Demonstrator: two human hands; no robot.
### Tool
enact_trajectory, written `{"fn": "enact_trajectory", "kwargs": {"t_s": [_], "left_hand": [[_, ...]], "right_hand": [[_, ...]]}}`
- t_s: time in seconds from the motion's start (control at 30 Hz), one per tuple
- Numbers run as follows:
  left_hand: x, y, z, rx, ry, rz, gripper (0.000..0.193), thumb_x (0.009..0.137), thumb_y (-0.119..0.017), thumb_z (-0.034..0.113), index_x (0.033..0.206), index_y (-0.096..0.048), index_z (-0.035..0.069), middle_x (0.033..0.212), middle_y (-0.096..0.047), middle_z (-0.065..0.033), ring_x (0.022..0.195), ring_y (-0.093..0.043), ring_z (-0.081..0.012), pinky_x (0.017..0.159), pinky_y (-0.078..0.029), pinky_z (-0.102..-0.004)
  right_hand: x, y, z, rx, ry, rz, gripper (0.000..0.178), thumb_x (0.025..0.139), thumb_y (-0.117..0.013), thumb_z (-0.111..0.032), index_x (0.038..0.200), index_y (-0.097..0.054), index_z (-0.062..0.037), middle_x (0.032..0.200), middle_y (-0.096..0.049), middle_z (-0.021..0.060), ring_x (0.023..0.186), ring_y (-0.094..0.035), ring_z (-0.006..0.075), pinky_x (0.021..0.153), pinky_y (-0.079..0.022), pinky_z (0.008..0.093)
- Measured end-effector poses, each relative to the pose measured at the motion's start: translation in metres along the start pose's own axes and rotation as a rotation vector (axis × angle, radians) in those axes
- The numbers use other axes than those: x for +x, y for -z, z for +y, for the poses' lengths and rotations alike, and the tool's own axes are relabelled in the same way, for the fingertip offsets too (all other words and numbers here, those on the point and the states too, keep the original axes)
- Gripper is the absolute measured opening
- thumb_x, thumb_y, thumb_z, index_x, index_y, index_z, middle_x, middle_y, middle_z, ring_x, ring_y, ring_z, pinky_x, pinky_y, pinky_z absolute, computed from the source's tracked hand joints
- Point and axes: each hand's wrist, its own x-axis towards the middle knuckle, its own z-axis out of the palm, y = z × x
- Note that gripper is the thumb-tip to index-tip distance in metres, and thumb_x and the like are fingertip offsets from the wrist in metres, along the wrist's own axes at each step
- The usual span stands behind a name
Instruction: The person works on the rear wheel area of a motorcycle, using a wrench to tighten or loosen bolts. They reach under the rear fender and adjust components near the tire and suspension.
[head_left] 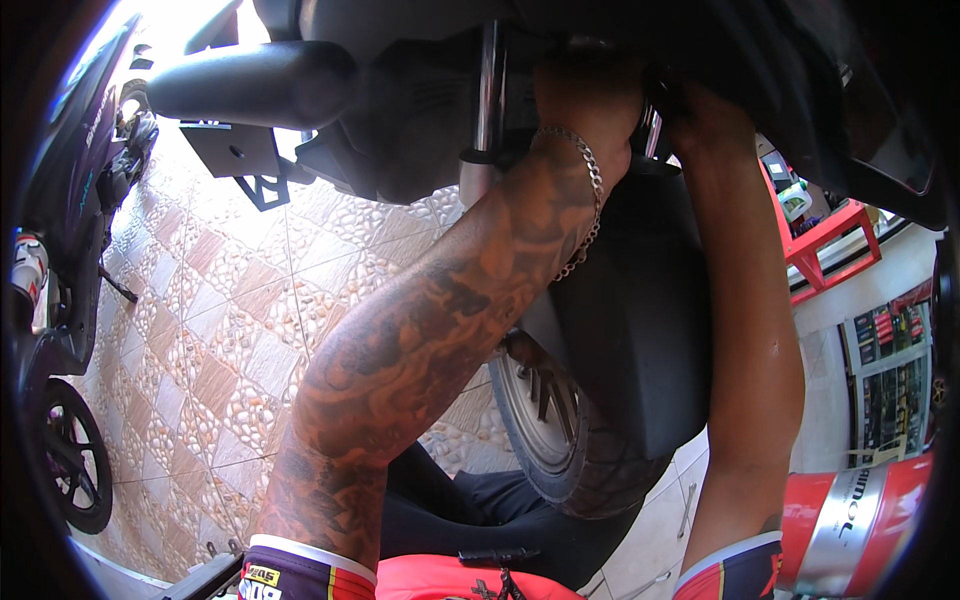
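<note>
Both my arms reach up under the front of a dark motorcycle, one on each side of its black front mudguard (640,310). My left hand (590,95), with a chain bracelet at the wrist, is just right of a shiny fork tube (490,90). Its fingers are lost in the shadow under the bodywork. Close beside it, my right hand (712,115) goes up into the same dark gap above the mudguard, fingers hidden too. What either hand touches in there cannot be made out. Below the mudguard is the front wheel's tyre (610,475), between my legs.
Another motorcycle (85,200) stands along the left edge. A red drum (855,525) is by my right elbow, with a wrench (687,510) on the floor nearby. At the right are a red metal frame (835,245) and stocked shelves (890,370).
</note>
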Motion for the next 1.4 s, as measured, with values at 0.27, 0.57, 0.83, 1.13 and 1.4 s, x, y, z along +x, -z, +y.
{"fn": "enact_trajectory", "kwargs": {"t_s": [0.27,0.57,0.83,1.13,1.4], "left_hand": [[0.001,0.011,0.032,-0.199,0.354,-0.050,0.009,0.089,-0.058,0.004,0.086,-0.067,0.001,0.079,-0.066,-0.0098,0.073,-0.067,-0.0187,0.064,-0.050,-0.0330],[-0.001,0.008,0.051,-0.492,0.545,0.049,0.006,0.088,-0.061,0.002,0.091,-0.066,-0.001,0.080,-0.067,-0.0097,0.074,-0.067,-0.0173,0.065,-0.050,-0.0323],[-0.003,0.002,0.015,-0.114,0.265,-0.057,0.017,0.093,-0.055,0.006,0.087,-0.069,0.000,0.083,-0.070,-0.0114,0.077,-0.070,-0.0199,0.066,-0.052,-0.0325],[-0.002,0.006,0.012,-0.196,0.293,-0.086,0.017,0.093,-0.053,0.005,0.088,-0.069,-0.001,0.082,-0.069,-0.0115,0.074,-0.070,-0.0191,0.064,-0.051,-0.0318],[-0.008,0.010,0.048,-0.451,0.513,-0.018,0.015,0.093,-0.053,0.006,0.094,-0.067,0.000,0.084,-0.068,-0.0105,0.074,-0.067,-0.0171,0.065,-0.050,-0.0322]], "right_hand": [[-0.001,-0.003,0.001,0.000,0.006,-0.002,0.038,0.107,-0.049,-0.024,0.137,-0.057,-0.0014,0.126,-0.064,0.0118,0.115,-0.060,0.0226,0.097,-0.052,0.0359],[-0.001,-0.005,0.000,-0.001,0.015,-0.001,0.038,0.107,-0.048,-0.025,0.137,-0.056,-0.0016,0.126,-0.064,0.0118,0.115,-0.060,0.0230,0.097,-0.052,0.0366],[-0.002,-0.006,0.000,0.001,0.020,-0.001,0.039,0.107,-0.048,-0.026,0.137,-0.056,-0.0017,0.127,-0.064,0.0118,0.115,-0.060,0.0234,0.098,-0.052,0.0372],[-0.003,-0.008,0.000,-0.002,0.024,-0.001,0.039,0.108,-0.048,-0.027,0.137,-0.056,-0.0018,0.127,-0.063,0.0118,0.115,-0.059,0.0238,0.098,-0.052,0.0378],[-0.006,-0.008,-0.001,0.006,0.026,-0.006,0.040,0.108,-0.047,-0.027,0.137,-0.056,-0.0019,0.127,-0.063,0.0118,0.115,-0.059,0.0241,0.099,-0.052,0.0384]]}}
